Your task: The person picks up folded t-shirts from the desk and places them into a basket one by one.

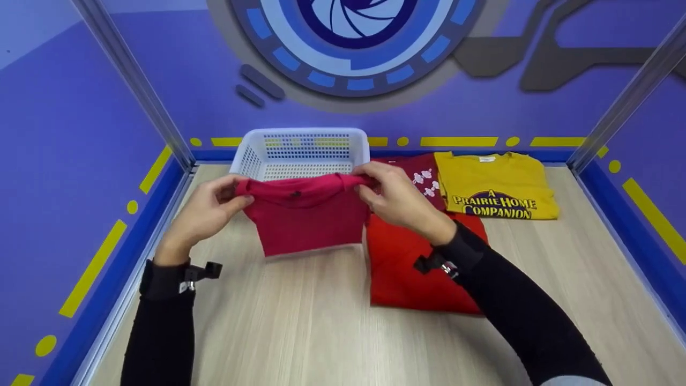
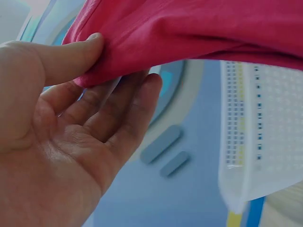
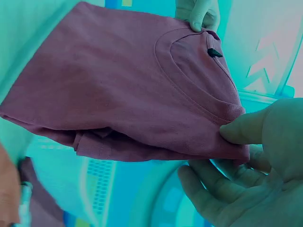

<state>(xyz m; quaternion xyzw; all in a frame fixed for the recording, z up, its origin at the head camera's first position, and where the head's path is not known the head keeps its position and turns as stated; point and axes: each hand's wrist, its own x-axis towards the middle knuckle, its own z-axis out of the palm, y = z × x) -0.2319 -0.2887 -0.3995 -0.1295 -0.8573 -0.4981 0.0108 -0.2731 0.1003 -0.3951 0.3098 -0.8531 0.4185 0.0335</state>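
Note:
A folded crimson T-shirt hangs between my two hands, its collar edge uppermost and its lower edge just above the table. My left hand pinches one top corner between thumb and fingers; the left wrist view shows the thumb lying over the cloth. The opposite corner is pinched by my right hand. In the right wrist view the round neckline and a small dark label show on the shirt, with folded layers beneath. Behind the shirt stands a white plastic basket, its near side hidden.
Right of the basket lie a folded yellow printed T-shirt, a dark red garment with white shapes, and a folded bright red garment nearer me, partly under my right arm. Blue printed walls enclose the wooden table.

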